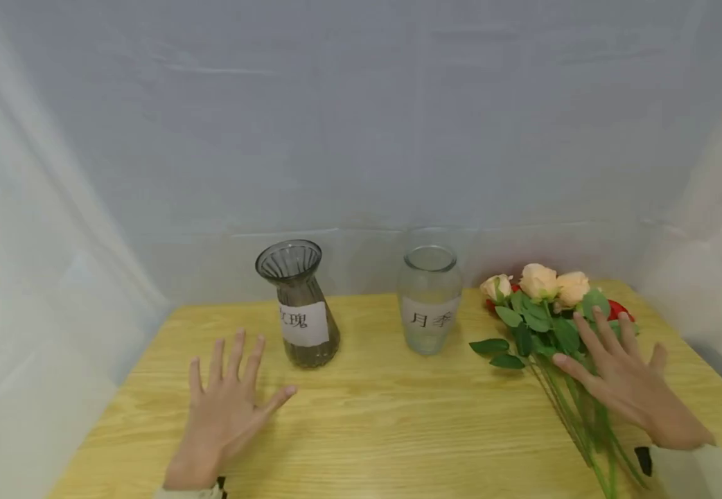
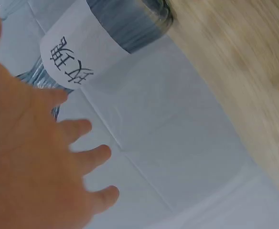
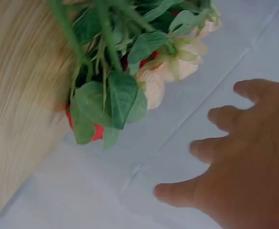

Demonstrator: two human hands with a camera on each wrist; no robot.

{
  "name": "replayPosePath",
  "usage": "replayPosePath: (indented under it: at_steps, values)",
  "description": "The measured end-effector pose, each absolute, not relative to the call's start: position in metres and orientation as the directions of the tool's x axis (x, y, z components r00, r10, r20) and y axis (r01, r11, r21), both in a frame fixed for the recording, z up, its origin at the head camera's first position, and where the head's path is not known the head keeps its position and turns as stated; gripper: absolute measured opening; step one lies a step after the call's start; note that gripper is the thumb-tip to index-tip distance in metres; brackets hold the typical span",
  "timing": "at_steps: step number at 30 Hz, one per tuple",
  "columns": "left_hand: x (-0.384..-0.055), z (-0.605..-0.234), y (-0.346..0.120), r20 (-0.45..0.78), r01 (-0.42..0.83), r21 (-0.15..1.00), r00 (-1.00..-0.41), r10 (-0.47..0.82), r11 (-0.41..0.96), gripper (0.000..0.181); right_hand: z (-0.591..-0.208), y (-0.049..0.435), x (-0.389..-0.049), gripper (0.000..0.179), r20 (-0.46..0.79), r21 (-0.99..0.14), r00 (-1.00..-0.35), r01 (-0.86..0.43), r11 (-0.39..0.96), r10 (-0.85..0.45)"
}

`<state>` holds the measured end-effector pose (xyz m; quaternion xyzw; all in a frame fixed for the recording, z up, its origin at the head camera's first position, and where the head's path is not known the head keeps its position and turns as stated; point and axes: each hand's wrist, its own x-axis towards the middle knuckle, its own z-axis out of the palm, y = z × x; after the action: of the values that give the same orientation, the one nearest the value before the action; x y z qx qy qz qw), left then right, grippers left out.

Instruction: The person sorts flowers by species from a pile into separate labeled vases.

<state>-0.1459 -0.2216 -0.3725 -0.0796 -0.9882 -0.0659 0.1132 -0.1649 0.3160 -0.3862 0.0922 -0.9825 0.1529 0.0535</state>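
My left hand is spread with straight fingers, held in front of the grey glass vase and holding nothing. That vase flares at the rim and bears a white label with black Chinese characters. To its right stands a clear glass vase, also labelled. My right hand, fingers spread and nothing gripped, overlaps the bunch of flowers in the head view. The bunch has peach roses, red blooms partly hidden beneath, green leaves and long stems running toward the front.
All of it stands or lies on a yellowish wood-grain table. A pale sheet hangs behind the table and along both sides. The flowers lie at the table's right, their heads toward the back edge.
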Motion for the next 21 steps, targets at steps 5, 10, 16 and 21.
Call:
replayPosePath:
  at_steps: [5,10,16,21]
  values:
    - [-0.148,-0.367,-0.204,0.481,0.327,0.023,-0.832,0.276,0.945,0.074,-0.381,0.315,-0.164,0.069,0.272,-0.300,-0.949,-0.243,0.922,-0.162]
    - [-0.152,-0.363,-0.184,0.571,0.434,0.026,-0.746,0.343,0.900,0.065,-0.382,0.315,-0.162,0.045,0.368,-0.390,-0.923,-0.266,0.882,-0.115]
    - [-0.160,-0.364,-0.159,0.497,0.444,0.174,-0.810,0.311,0.879,0.064,-0.379,0.316,-0.164,0.032,0.389,-0.452,-0.916,-0.283,0.846,-0.098]
    - [-0.173,-0.373,-0.139,0.385,0.409,0.330,-0.881,0.274,0.851,0.068,-0.373,0.320,-0.165,0.035,0.270,-0.515,-0.958,-0.233,0.825,-0.102]
